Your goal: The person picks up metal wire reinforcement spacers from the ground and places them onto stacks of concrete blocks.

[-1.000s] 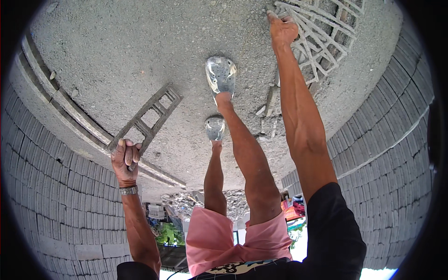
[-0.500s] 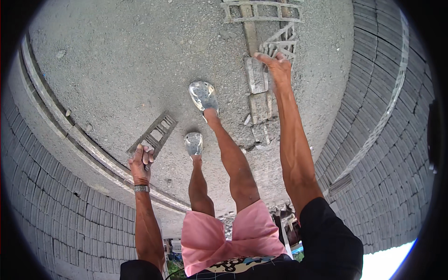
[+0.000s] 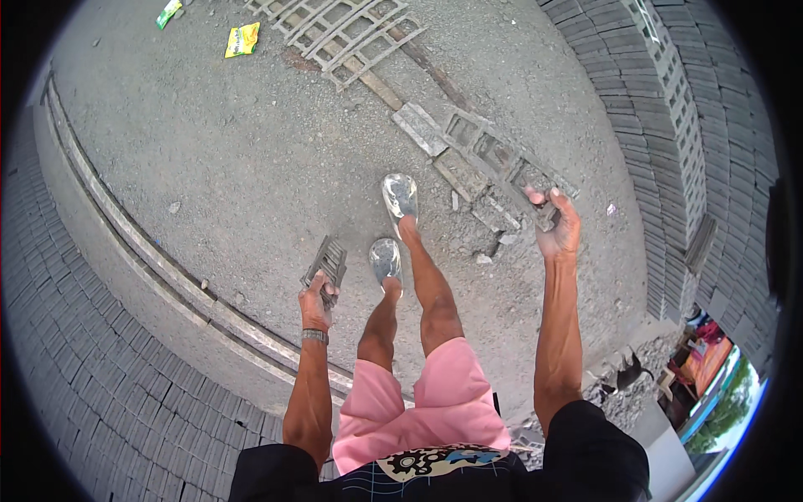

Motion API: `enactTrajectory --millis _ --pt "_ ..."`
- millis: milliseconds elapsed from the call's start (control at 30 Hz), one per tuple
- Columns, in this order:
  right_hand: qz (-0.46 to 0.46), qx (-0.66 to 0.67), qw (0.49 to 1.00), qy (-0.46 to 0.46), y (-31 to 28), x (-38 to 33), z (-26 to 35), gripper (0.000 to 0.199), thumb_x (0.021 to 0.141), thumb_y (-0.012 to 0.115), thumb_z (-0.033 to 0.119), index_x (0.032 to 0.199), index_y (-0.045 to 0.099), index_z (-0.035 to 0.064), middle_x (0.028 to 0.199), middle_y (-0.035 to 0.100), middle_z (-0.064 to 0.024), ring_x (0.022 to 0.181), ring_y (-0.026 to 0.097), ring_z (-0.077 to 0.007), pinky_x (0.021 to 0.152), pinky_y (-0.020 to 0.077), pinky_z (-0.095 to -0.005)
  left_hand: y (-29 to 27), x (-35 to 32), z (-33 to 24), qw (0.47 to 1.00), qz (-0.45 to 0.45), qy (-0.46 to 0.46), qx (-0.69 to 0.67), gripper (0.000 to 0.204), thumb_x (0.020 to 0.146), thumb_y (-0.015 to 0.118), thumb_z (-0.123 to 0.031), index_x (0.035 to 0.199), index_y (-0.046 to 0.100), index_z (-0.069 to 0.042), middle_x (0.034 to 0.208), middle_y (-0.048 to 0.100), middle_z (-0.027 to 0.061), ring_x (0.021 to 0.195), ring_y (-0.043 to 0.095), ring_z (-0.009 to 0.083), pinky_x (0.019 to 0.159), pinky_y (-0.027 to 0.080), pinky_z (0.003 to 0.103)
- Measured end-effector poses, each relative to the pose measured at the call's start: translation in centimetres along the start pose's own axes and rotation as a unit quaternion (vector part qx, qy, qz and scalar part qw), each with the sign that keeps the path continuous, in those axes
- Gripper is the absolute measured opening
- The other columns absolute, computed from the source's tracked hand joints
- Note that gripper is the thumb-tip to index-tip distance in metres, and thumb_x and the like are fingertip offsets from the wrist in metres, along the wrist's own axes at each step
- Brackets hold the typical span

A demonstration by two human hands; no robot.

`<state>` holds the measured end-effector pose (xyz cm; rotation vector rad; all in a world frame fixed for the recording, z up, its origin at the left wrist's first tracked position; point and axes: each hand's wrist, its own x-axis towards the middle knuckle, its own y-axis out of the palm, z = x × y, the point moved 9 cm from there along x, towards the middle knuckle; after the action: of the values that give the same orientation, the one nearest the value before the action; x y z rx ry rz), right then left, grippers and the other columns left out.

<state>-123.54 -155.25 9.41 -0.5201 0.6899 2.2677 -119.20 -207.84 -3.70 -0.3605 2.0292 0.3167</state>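
My left hand [image 3: 315, 303], with a watch on its wrist, is closed round the end of a small grey ladder-shaped frame [image 3: 329, 256]. That frame is tilted, so its slots look narrow. At the right, my right hand [image 3: 558, 226] grips the near end of another grey ladder-shaped frame [image 3: 492, 154] with several rectangular openings. Its far end points toward a row of similar frames [image 3: 351, 35] lying across long rails [image 3: 378, 88]. What the frames are made of I cannot tell for sure.
Flat grey blocks [image 3: 420, 128] and broken rubble [image 3: 502, 237] lie by the rails. A low concrete kerb [image 3: 159, 274] curves along the left. Stacked grey tiles rise at left [image 3: 100, 368] and right [image 3: 623, 92]. Yellow-green wrappers [image 3: 242, 40] lie on the gravel.
My right hand has come nearer my body, bringing a frame away from the row. The left hand's frame has turned more edge-on. The whole view has swung round.
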Motion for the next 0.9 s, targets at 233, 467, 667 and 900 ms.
enactTrajectory --millis 233,467,667,900 --pt "-0.152 0.029 0.981 0.120 -17.0 -15.1 -5.7 0.020 0.084 0.072 0.019 0.090 0.066 0.0009 0.074 0.069 -0.0110 0.076 0.067 -0.0228 0.079 0.0514 -0.0364 0.4 -6.7 -0.7 0.996 0.025 0.007 0.081 0.022 0.093 0.063 -0.023 0.076 0.055 -0.011 0.062 0.052 0.0027 0.059 0.052 0.0182 0.064 0.046 0.034" --pt "-0.311 0.118 0.942 0.045 -42.8 -33.9 -4.7 0.020 0.084 0.071 0.020 0.091 0.064 0.0022 0.082 0.067 -0.0073 0.075 0.064 -0.0206 0.080 0.0506 -0.0347 -8.0 -12.2 -7.8 0.983 -0.023 0.104 0.150 0.029 0.095 0.061 -0.027 0.074 0.051 -0.011 0.059 0.050 0.0027 0.054 0.052 0.0187 0.059 0.046 0.035" --pt "-0.429 -0.034 0.902 -0.024 -62.5 -49.6 11.9 0.039 0.084 0.071 0.022 0.111 0.064 -0.0039 0.110 0.069 -0.0144 0.100 0.066 -0.0237 0.094 0.0485 -0.0352 -12.0 -19.6 -17.0 0.920 -0.203 0.181 0.281 0.028 0.089 0.067 -0.031 0.074 0.054 -0.010 0.055 0.050 0.0029 0.046 0.053 0.0191 0.045 0.046 0.033" --pt "-0.441 -0.406 0.798 -0.062 -60.0 -40.6 20.9 0.040 0.087 0.065 0.029 0.115 0.069 0.0003 0.112 0.069 -0.0132 0.098 0.061 -0.0160 0.089 0.0470 -0.0299 1.1 -18.2 -6.7 0.850 -0.222 0.201 0.433 0.034 0.082 0.071 -0.025 0.060 0.054 -0.005 0.056 0.054 0.0069 0.043 0.047 0.0163 0.040 0.033 0.030"
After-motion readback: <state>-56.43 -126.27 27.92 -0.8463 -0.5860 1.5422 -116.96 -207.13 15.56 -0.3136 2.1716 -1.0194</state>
